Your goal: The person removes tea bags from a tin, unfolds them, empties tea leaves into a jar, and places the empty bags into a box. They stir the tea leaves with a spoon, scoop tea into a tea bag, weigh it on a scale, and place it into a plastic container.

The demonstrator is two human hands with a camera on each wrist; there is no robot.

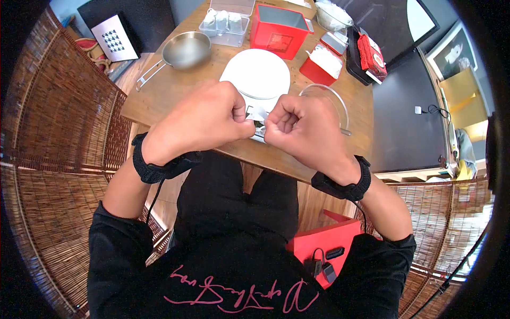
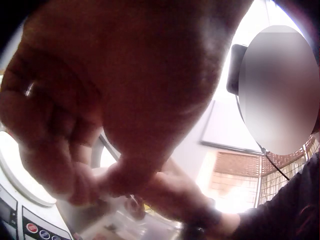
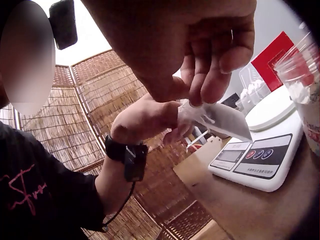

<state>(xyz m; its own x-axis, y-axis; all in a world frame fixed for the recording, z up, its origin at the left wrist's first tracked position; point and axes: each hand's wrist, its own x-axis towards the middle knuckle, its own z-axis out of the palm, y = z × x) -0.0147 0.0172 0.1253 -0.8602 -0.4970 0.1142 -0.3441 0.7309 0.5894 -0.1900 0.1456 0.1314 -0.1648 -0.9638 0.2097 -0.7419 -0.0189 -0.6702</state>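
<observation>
Both hands meet over the front edge of a wooden table (image 1: pixel 159 101). My left hand (image 1: pixel 244 125) and right hand (image 1: pixel 272 126) each pinch one side of a small clear plastic packet (image 1: pixel 258 118) between thumb and curled fingers. In the right wrist view the packet (image 3: pixel 220 120) hangs from the right fingers (image 3: pixel 210 75), with the left hand (image 3: pixel 150 120) gripping its other end. Right below sits a white digital kitchen scale (image 1: pixel 257 74), whose button panel (image 3: pixel 260 160) shows close up. What is in the packet cannot be made out.
A steel pan (image 1: pixel 186 50) is at the back left, a clear glass bowl (image 1: pixel 326 101) right of the scale. Behind stand a red box (image 1: pixel 279 29), a smaller red box (image 1: pixel 321 64) and a clear plastic container (image 1: pixel 223 24). Woven screens flank the table.
</observation>
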